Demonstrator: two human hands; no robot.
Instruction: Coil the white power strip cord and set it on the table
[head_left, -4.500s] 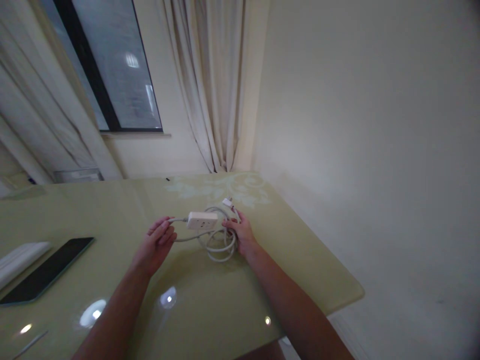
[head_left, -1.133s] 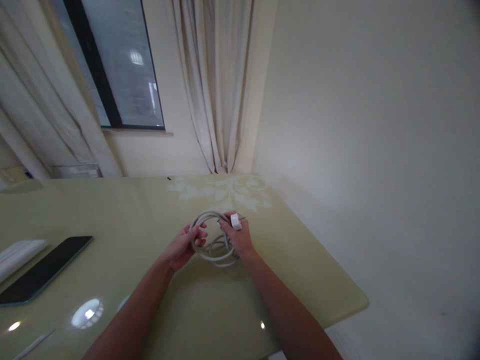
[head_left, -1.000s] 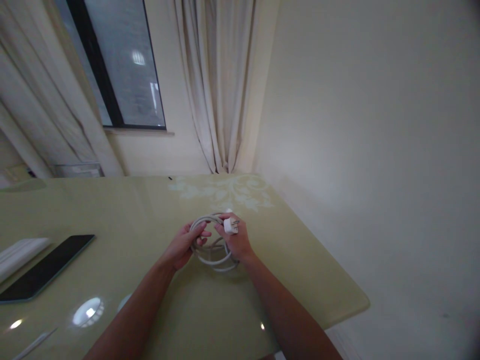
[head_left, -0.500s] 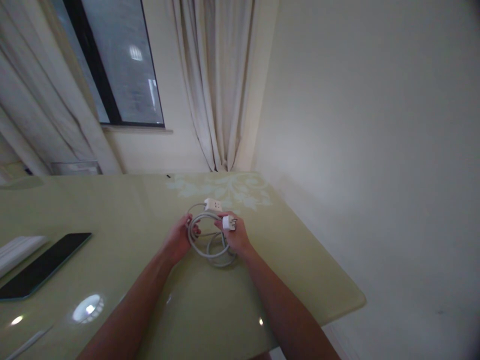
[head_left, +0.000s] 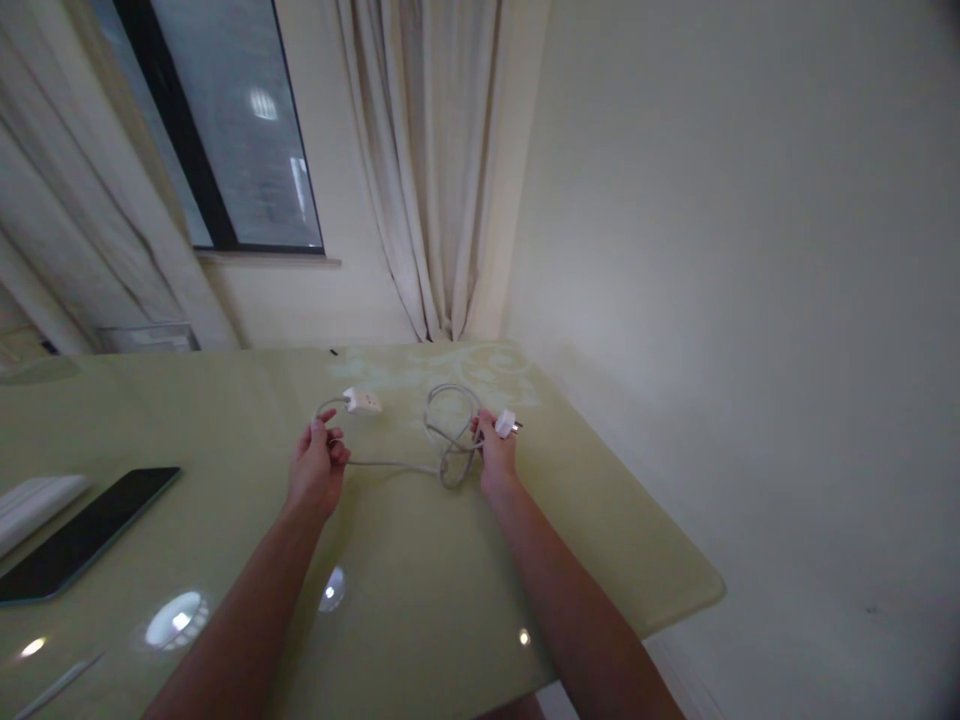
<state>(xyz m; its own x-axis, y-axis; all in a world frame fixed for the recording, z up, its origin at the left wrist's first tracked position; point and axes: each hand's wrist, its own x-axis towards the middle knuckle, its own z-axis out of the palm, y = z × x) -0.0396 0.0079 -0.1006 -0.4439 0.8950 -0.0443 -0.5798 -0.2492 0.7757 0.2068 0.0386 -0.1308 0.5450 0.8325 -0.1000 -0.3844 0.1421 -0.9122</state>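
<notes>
The person's left hand [head_left: 316, 468] is curling its fingers tight around the white cable [head_left: 390, 464], a little left of the frame's centre. The cable's small socket block [head_left: 362, 402] is sitting just above that hand. The right hand [head_left: 495, 458], a little right of centre, is pinching the white plug [head_left: 505, 423] between its fingers, prongs pointing to the right. Between the two hands the cable is running taut, then bunching into loose loops just beside the right hand, over the pale green table [head_left: 420, 590]. At the lower left of the frame a dark flat slab [head_left: 82, 535] is lying on the table, well apart from both hands.
</notes>
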